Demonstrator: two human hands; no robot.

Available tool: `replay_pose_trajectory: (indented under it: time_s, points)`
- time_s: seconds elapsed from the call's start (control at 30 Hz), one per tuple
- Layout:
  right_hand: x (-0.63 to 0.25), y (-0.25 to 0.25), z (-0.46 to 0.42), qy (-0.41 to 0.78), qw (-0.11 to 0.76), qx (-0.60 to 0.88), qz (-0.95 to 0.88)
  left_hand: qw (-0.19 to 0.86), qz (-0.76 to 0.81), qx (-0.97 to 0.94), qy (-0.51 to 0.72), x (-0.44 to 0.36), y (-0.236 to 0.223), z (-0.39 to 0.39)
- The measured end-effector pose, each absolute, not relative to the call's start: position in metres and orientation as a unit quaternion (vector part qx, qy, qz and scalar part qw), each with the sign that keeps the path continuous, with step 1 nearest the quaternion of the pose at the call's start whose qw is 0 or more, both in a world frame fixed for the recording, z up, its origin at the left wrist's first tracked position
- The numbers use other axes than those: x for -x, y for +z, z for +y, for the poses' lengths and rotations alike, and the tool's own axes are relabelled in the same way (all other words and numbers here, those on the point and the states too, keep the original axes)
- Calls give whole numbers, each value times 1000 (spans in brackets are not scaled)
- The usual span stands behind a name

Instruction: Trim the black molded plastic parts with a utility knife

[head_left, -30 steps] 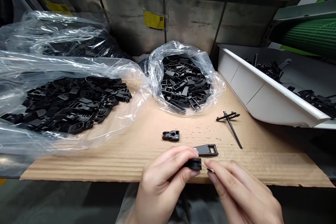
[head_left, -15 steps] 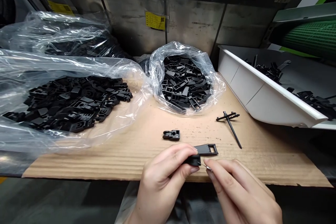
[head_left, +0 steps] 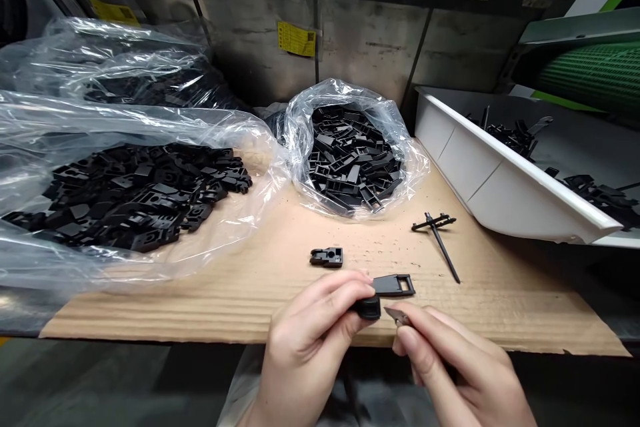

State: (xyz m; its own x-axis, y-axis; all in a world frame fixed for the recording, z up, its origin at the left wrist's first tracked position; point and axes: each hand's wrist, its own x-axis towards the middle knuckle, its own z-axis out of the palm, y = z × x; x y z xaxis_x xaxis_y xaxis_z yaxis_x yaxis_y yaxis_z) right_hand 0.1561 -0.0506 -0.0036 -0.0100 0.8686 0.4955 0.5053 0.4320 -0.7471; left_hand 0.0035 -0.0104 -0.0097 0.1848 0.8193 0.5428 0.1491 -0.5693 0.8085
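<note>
My left hand [head_left: 315, 327] pinches a small black plastic part [head_left: 369, 307] between thumb and fingers, just above the front of the cardboard sheet [head_left: 200, 310]. My right hand [head_left: 450, 363] holds a small metal blade [head_left: 397, 317] between finger and thumb, its tip a short gap from that part. Just beyond my left fingertips, a black plastic buckle piece with a rectangular loop [head_left: 394, 285] lies on the cardboard. A black plastic clip [head_left: 326, 257] rests further back, and a thin black T-shaped pin with crossbars [head_left: 440, 247] lies to the right.
Open plastic bags of black plastic parts lie at the left [head_left: 130, 197] and centre [head_left: 350, 157], with another bag behind [head_left: 145, 83]. A white tilted bin [head_left: 515, 173] holding black parts stands at the right. A metal wall with a yellow label [head_left: 297, 39] rises behind.
My right hand has turned and drawn slightly right, moving the blade's tip away from the black part. My left hand has shifted little, and the pieces on the cardboard stay in place.
</note>
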Motion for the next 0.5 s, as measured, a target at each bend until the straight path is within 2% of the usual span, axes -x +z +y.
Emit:
replay_pose_trajectory:
  time_s: [0.1, 0.2, 0.3, 0.5]
  points:
    - [-154, -4, -51, 283, 477, 530, -641, 286, 338, -718, 537, -3, -11, -11]
    - [-154, -2, -53, 332, 434, 569, -615, 264, 330, -725, 543, -3, -12, -11]
    - [-161, 5, -48, 395, 363, 586, -607, 259, 324, -732, 541, -3, -14, -11]
    - [-174, 26, -35, 620, 218, 526, -541, 272, 317, -744, 522, -4, -12, -10]
